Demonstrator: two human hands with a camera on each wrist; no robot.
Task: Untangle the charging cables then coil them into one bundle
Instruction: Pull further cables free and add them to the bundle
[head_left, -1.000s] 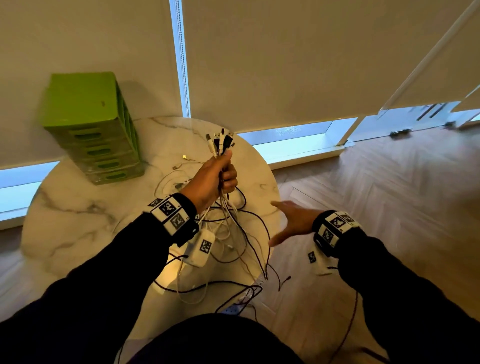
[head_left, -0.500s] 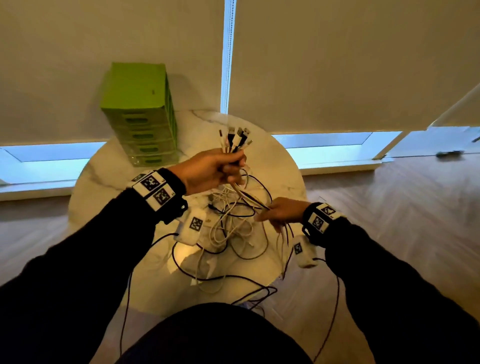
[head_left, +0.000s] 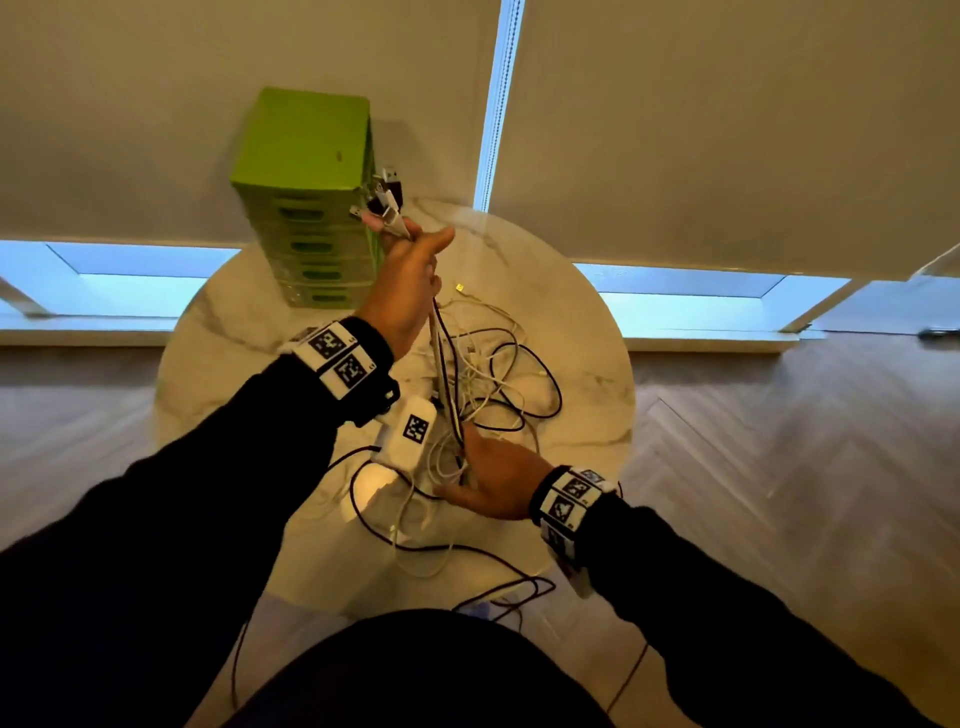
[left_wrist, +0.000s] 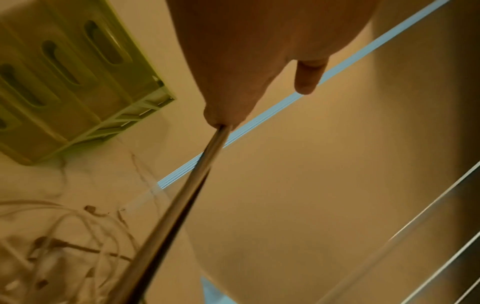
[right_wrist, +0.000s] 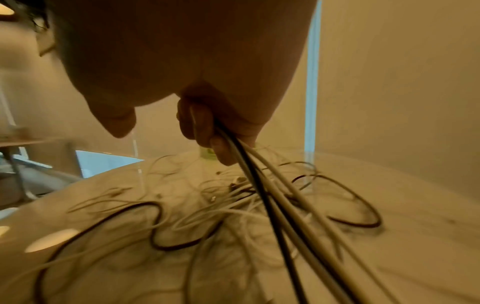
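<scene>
- Round marble-topped table (head_left: 249, 332) set before drawn roller blinds (head_left: 727, 130); a green drawer unit (head_left: 306, 208) is stood at its far edge, wood flooring to either side
- Charging cables (head_left: 498, 374): black and white leads, gathered at one end into a taut strand and otherwise left as a loose tangle of loops on the tabletop, with some trailing over the near edge
- Left hand (head_left: 408, 283): raised above the table with fingers curled round the gathered strand; the plug ends (head_left: 387, 195) are fanned out above the fist
- Right hand (head_left: 493, 480): lowered near the tabletop — in the right wrist view its fingers (right_wrist: 197, 125) are seen hooked round several black and white leads
- Handling, as judged: the leads are light, limp and smooth-jacketed, so slipping through a loose grip is likely; snagging is to be expected where loops cross
- Suggested hold: just below the plugs for anchoring, with the strand drawn through the lower hand — sharp tugs at the connectors are best avoided
</scene>
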